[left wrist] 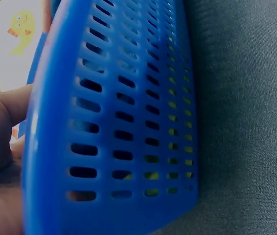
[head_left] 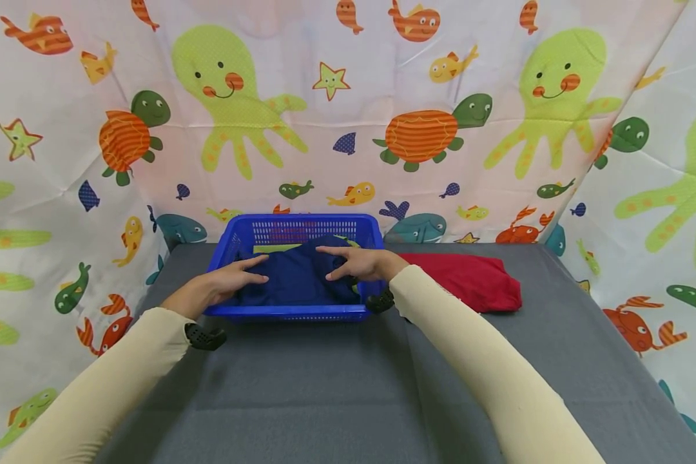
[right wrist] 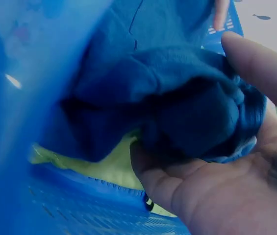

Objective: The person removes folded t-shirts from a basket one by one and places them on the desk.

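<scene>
A navy blue garment (head_left: 292, 277) lies bunched inside a blue plastic basket (head_left: 298, 314). My left hand (head_left: 223, 283) reaches over the basket's left side, its thumb and forefinger extended at the garment's left edge. In the left wrist view, the basket wall (left wrist: 111, 125) hides most of that hand. From the right, my right hand (head_left: 362, 263) rests at the garment's other end, with forefinger and thumb spread apart. The right wrist view shows a rolled fold of navy cloth (right wrist: 192, 107) between the right thumb and fingers. Yellow-green cloth (right wrist: 113, 169) lies under it.
Red folded cloth (head_left: 470, 280) lies on the grey table (head_left: 319, 386), right of the basket and partly behind the right forearm. A curtain (head_left: 348, 180) printed with sea animals stands close behind the basket and along both sides.
</scene>
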The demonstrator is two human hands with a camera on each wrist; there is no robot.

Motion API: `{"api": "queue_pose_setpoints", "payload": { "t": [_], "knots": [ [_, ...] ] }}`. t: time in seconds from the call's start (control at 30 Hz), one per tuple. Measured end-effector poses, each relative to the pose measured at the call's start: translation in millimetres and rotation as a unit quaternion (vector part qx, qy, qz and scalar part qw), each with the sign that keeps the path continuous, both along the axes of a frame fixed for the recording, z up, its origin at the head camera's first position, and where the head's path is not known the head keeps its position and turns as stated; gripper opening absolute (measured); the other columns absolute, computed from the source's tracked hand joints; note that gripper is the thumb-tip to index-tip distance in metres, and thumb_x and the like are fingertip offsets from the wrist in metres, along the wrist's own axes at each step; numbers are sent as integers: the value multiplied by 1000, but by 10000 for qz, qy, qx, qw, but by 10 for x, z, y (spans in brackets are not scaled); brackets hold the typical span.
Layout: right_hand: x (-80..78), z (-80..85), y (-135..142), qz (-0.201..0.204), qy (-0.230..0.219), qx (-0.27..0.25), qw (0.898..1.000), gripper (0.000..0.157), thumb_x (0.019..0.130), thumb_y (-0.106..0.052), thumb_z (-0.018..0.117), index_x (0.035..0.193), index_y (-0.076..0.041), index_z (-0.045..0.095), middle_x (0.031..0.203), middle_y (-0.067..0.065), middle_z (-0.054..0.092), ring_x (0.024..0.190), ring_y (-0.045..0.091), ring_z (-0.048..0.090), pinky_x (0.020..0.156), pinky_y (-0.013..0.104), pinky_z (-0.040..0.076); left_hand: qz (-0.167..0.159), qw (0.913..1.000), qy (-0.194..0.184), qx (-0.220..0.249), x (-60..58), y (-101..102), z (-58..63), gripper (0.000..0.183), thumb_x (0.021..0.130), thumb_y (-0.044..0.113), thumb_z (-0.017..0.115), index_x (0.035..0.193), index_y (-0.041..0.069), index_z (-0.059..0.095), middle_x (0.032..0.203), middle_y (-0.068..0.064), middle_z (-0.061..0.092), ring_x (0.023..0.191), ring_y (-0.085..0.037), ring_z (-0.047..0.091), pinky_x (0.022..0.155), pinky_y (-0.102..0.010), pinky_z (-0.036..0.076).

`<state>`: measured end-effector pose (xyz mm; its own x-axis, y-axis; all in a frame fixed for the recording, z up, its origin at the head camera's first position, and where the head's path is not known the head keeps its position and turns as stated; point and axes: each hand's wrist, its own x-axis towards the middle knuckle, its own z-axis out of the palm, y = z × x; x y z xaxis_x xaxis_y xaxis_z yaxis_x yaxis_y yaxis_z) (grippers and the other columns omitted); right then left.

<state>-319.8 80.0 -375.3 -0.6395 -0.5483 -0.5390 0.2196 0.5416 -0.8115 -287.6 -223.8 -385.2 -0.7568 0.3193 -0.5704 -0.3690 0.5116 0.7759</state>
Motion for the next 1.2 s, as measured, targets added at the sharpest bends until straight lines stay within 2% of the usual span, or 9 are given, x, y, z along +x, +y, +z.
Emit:
{"api": "queue_pose_setpoints", "payload": {
  "t": [0.13,0.27,0.43,0.53,0.67,0.77,0.87,0.97,1.2],
  "knots": [
    [2,-3,20,83,94,74,9999,70,100,-11,61,160,-33,31,171,4,-12,158,37,10,122,64,22,-127,9999,43,-82,-5,-17,-48,64,107,20,48,164,17,18,170,-21,-11,156,-46,-7,123,-68,4],
    [11,2,49,63,129,3,9999,67,100,-3,56,158,-29,36,171,4,-11,158,36,12,122,63,23,-48,9998,115,-123,0,-29,-64,63,106,17,50,162,12,23,170,-22,-6,156,-46,-3,124,-66,8],
    [19,9,76,-126,206,-192,9995,67,99,-2,55,157,-29,38,172,4,0,158,35,12,123,64,19,98,9998,153,-92,15,-45,-53,68,104,14,54,163,15,21,170,-22,-5,156,-47,5,123,-66,13],
    [24,5,80,-300,228,-213,9991,67,98,-9,61,157,-32,39,172,5,4,158,36,14,122,66,20,5,9996,249,-124,23,-62,-43,73,102,12,57,163,16,18,170,-23,-7,155,-49,8,122,-67,14],
    [35,-6,66,-483,184,-214,9984,71,96,-18,68,158,-32,36,172,7,5,156,40,17,119,68,26,-145,9986,459,-204,40,-75,-26,79,100,10,60,164,16,14,169,-24,-9,154,-51,6,122,-67,13],
    [56,0,52,-606,183,-222,9977,76,95,-13,69,159,-31,34,172,8,4,156,42,18,117,69,28,-147,9978,599,-251,53,-75,-19,80,99,8,60,164,17,14,168,-25,-9,154,-51,5,122,-68,13],
    [74,10,57,-651,334,-147,9972,77,95,-1,63,159,-31,34,171,10,4,155,41,20,119,65,28,-112,9970,714,-274,63,-81,-9,80,98,7,60,164,18,15,168,-26,-8,153,-53,6,121,-70,14],
    [76,13,72,-590,541,-22,9968,77,95,8,51,158,-33,35,171,10,5,156,39,17,121,62,26,-140,9961,820,-286,72,-97,10,80,98,6,60,164,17,15,168,-26,-9,153,-53,4,120,-71,14],
    [76,-2,87,-251,645,129,9975,83,97,10,38,160,-43,24,173,4,1,158,35,8,123,64,19,-289,9953,892,-261,71,-135,12,80,98,6,60,164,17,16,168,-25,-12,154,-51,-9,119,-73,7]
  ]
}}
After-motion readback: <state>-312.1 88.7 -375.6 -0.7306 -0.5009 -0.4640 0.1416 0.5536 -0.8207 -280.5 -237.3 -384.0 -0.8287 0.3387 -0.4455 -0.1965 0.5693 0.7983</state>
